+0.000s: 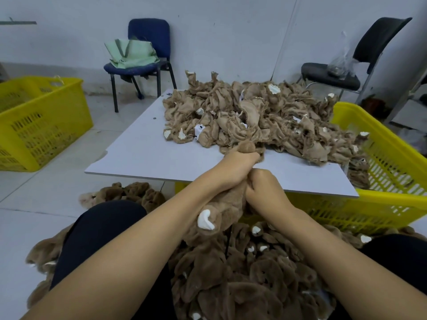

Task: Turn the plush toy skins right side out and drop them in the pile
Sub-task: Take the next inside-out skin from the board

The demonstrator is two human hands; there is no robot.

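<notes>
Over the white board [143, 155], left hand [239, 161] and right hand [262, 189] each clench the brown plush skin [228, 204].

Soft, even indoor light, faint shadows — wide-angle bending at edges, slight softness throughout.

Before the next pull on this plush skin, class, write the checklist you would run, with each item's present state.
1. Left hand grips the plush skin: ok.
2. Right hand grips the same skin: ok.
3. Skin fully right side out: cannot tell; fuzzy side shows below, the part inside the hands is hidden.
4. Skin free of the inside-out heap on the white board: cannot tell; the left hand touches its edge.
5. Finished pile sits directly below for the drop: ok.
</notes>
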